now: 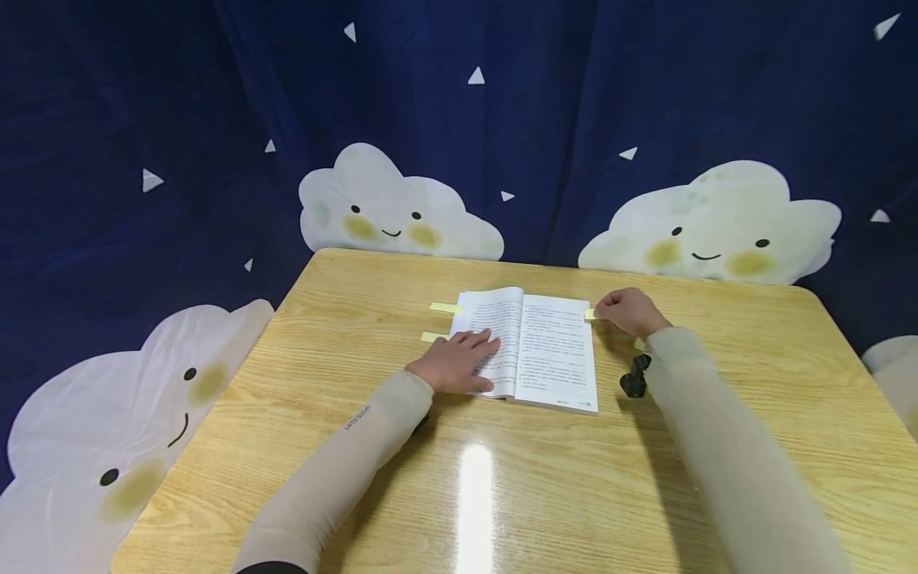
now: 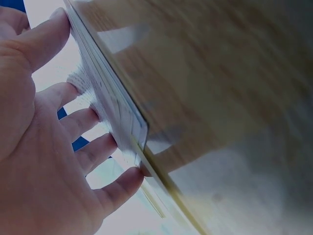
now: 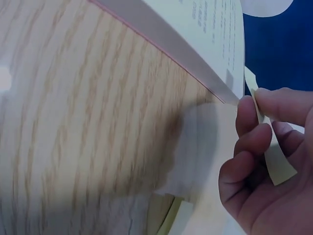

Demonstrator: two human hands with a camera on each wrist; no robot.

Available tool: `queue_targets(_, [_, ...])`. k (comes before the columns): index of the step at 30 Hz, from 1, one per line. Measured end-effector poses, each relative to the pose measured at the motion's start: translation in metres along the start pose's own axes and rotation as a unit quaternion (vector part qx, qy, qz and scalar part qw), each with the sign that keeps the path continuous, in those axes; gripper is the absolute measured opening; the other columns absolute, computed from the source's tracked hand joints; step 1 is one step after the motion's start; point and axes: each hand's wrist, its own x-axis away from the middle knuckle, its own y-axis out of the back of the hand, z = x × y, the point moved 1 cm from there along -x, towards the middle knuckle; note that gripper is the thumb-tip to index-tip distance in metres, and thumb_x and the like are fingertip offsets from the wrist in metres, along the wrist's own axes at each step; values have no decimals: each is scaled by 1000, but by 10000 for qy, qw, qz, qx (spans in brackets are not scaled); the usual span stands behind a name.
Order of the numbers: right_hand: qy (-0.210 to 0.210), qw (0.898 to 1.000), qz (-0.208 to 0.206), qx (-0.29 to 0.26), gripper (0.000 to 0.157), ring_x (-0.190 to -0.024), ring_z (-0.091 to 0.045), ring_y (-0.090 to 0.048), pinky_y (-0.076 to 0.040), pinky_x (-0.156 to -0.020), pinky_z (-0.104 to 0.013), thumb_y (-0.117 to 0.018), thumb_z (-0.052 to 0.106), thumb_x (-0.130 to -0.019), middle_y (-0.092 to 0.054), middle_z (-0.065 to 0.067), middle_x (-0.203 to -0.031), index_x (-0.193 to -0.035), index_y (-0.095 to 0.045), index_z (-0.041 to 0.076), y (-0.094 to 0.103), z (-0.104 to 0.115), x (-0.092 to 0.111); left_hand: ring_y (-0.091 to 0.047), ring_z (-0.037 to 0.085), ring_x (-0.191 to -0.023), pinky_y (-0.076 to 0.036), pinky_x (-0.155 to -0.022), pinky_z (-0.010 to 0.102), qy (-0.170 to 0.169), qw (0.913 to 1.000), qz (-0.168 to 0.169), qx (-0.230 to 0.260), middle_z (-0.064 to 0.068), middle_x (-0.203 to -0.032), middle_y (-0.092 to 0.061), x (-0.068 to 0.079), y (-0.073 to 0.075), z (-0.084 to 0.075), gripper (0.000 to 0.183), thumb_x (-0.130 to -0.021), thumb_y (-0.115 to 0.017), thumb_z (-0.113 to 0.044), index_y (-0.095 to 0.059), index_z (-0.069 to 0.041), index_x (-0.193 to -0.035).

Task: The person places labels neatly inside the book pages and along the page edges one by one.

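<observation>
A dark blue fabric backdrop with white smiling clouds [image 1: 545, 104] spanned the top of the head view. Below it, a light wood-grain table with rounded corners [image 1: 574, 478] filled the lower frame. Two pale beige sleeves, left [image 1: 351, 454] and right [image 1: 739, 446], rose from the bottom edge. An open white-paged printed book [image 1: 555, 351] lay right of frame centre. The left hand [image 1: 457, 360] rested fingers spread on its left page, gripping nothing and obscuring lower print. The right hand [image 1: 629, 312], fingers curled, pinched a narrow pale-yellow paper strip [image 1: 590, 314] at the right page's upper outer edge. A black wrist-mounted device [image 1: 634, 379] hung beneath the right cuff. Two similar yellow strips, upper [image 1: 446, 308] and lower [image 1: 433, 337], projected from the left page edge.
</observation>
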Motion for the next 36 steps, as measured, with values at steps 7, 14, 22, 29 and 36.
queue_targets(7, [-41,10000,40,24,34,-85,-21,-55,-43,-69,-28,-55,24,-95,-68,-20,-110,-111,-68,-3,-5,-1,-10,-20,26,-155,-30,-118,55,32,10000,-16,66,-2,-169,-13,2,2,-1,79,-96,-54,-57,-17,-28,-160])
queue_targets(14, [-329,9993,136,-78,33,-92,-25,-53,-41,-74,-30,-57,25,-96,-66,-18,-112,-111,-68,-3,-10,3,-14,-19,26,-155,-29,-118,56,55,10000,1,73,-3,-169,-12,3,2,1,80,-96,-53,-57,-16,-29,-160])
queue_targets(22, [-524,9983,244,-99,32,-90,-24,-52,-41,-74,-30,-57,24,-95,-64,-13,-106,-111,-66,-2,-13,3,-15,-18,25,-156,-27,-119,56,27,9999,23,134,-4,-169,-11,2,1,0,79,-96,-53,-57,-15,-30,-161])
queue_targets(29, [-625,9975,290,-136,33,-91,-24,-53,-42,-75,-31,-56,25,-96,-64,-13,-106,-113,-65,-1,-14,-4,-20,-17,25,-156,-28,-119,55,43,9999,11,139,-4,-169,-11,2,0,0,80,-96,-53,-57,-15,-30,-160])
queue_targets(36, [-495,9984,266,-43,31,-85,-22,-55,-43,-73,-30,-58,26,-95,-67,-9,-94,-107,-67,-1,-15,-6,-21,-18,25,-156,-29,-119,55,7,10000,-8,72,-3,-169,-11,1,-1,1,79,-97,-52,-57,-15,-29,-161])
